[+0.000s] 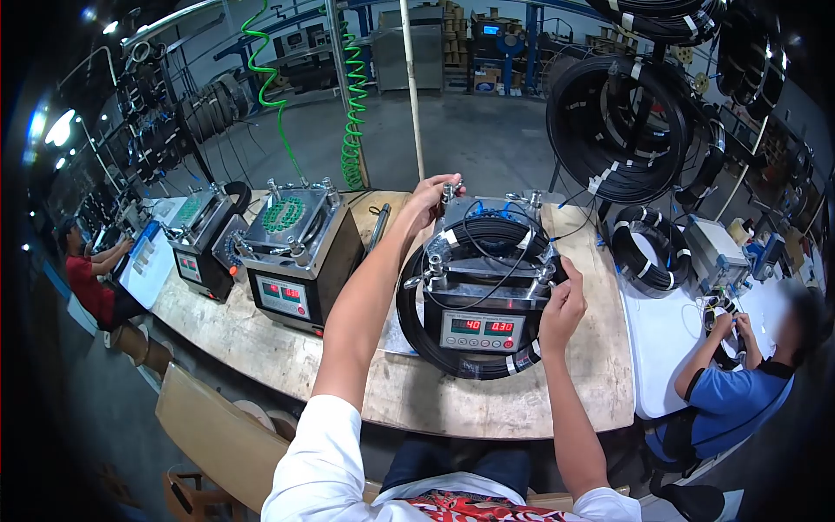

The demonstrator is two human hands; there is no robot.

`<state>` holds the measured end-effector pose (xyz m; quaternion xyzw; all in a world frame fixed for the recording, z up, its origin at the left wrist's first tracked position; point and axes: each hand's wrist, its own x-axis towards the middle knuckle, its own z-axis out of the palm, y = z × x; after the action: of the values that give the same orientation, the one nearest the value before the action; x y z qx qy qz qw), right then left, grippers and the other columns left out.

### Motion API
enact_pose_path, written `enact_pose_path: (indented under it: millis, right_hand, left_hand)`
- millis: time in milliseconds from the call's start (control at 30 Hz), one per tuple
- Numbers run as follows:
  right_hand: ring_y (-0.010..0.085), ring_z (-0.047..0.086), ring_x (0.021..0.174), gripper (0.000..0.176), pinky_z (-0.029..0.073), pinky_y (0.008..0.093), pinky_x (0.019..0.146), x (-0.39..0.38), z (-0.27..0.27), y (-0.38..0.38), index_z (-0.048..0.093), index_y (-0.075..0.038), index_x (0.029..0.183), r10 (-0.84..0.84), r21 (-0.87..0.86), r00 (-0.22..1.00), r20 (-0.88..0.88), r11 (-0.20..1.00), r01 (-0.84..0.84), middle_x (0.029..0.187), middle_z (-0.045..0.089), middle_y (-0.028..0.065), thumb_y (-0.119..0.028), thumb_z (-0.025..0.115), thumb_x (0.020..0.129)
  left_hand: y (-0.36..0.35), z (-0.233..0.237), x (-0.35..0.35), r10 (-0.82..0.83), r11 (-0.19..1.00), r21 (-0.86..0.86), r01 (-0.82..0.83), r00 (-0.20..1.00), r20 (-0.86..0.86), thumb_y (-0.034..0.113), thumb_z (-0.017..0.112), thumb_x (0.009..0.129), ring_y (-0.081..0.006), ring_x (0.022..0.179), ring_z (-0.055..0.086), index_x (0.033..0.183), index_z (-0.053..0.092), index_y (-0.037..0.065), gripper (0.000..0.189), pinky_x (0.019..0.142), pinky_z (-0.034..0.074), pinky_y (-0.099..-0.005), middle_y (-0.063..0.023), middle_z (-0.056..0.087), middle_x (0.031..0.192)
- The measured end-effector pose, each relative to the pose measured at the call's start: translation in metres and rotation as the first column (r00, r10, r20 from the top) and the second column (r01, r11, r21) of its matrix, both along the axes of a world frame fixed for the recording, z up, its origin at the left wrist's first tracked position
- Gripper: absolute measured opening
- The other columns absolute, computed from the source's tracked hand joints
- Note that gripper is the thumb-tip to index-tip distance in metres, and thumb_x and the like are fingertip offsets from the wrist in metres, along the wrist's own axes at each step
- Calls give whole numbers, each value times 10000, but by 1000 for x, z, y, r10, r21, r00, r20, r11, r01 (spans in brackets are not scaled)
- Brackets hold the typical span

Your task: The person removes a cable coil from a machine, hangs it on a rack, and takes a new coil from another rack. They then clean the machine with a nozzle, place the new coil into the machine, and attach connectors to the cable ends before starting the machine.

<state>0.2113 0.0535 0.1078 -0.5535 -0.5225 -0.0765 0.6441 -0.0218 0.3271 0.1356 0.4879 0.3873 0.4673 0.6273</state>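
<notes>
The polishing machine (483, 331) stands on the counter (583, 391), a black cable coil (470, 366) around it. Left hand (426, 200): fingers closed on rear-left clamp (449, 195). Right hand (564, 302): half-curled beside front-right clamp (544, 273); grip indeterminable.

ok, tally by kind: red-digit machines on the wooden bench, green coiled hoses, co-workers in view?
Red-digit machines: 3
Green coiled hoses: 2
Co-workers: 2
Total: 7
</notes>
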Motion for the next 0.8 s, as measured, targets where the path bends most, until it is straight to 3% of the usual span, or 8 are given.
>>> enact_pose_path:
  millis: [33, 100, 200, 233, 367, 533, 667, 800]
  right_hand:
    - [230, 603, 676, 456, 518, 372, 688, 2, 2, -5, 664, -15, 1313, 21, -105, 999, -27, 994, -24, 1124, 748, 161, 60, 484, 900]
    - [230, 609, 679, 456, 525, 372, 693, 3, 2, -7, 662, -11, 1315, 35, -97, 999, -24, 995, -37, 1109, 749, 161, 59, 485, 901]
    - [228, 620, 681, 447, 536, 375, 697, 5, 2, -6, 657, -4, 1321, 41, -75, 999, 0, 996, -41, 1091, 751, 153, 53, 491, 910]
    - [228, 622, 681, 445, 536, 375, 696, 5, 3, -6, 656, -4, 1323, 45, -65, 999, 8, 997, -44, 1094, 751, 151, 51, 493, 912]
    - [239, 631, 687, 428, 535, 384, 697, 1, 5, -6, 661, -16, 1315, 10, -11, 999, 37, 1000, -10, 1015, 741, 136, 44, 500, 923]
    - [242, 612, 681, 421, 520, 390, 699, -2, 7, -6, 675, -42, 1305, -7, -42, 1000, -13, 999, 7, 940, 725, 135, 38, 503, 930]
    - [232, 598, 675, 406, 500, 384, 684, -3, 9, -10, 681, -57, 1306, 2, -114, 999, -51, 993, -7, 836, 668, 124, 20, 500, 952]
    - [236, 596, 679, 382, 491, 394, 693, -1, 8, -8, 676, -62, 1312, 5, -79, 999, -43, 997, -9, 812, 644, 121, -7, 498, 979]
  left_hand:
    - [-12, 18, 1, -58, 996, -71, 54, 997, -47, 513, 627, 1022, -130, 822, 643, 1174, 728, 86, 465, 732, 536, -317, -16, 738, 987]
    - [-20, 37, -3, -269, 959, -161, 235, 933, -238, 673, 393, 1061, -142, 774, 589, 1250, 749, 128, 678, 748, 512, -317, 3, 721, 950]
    - [-41, 47, -10, -261, 965, -115, 238, 924, -281, 708, 292, 1063, -161, 850, 570, 1275, 761, 161, 751, 829, 492, -335, -18, 713, 992]
    - [-49, 48, -14, -224, 974, -58, 218, 905, -362, 681, 264, 1081, -180, 990, 559, 1397, 679, 151, 743, 939, 468, -380, -58, 685, 1164]
    - [-96, 43, -35, 72, 976, 216, 0, 943, -326, 607, 261, 1111, -264, 1349, 510, 1602, 402, 119, 707, 1145, 388, -460, -116, 524, 1511]
    - [-212, 19, -58, 135, 873, 484, -60, 983, -123, 497, 285, 1136, -289, 1512, 369, 1583, 399, 29, 657, 1258, 242, -407, -151, 476, 1571]
    - [-268, -21, -49, 472, 619, 779, -94, 838, -274, 237, 449, 1118, -311, 1479, 414, 1530, 453, -17, 484, 1212, 307, -378, -201, 431, 1584]
    - [-269, -25, -53, 726, 412, 909, -56, 623, -291, 126, 552, 1066, -344, 1122, 587, 1385, 559, -2, 345, 968, 454, -428, -197, 615, 1237]
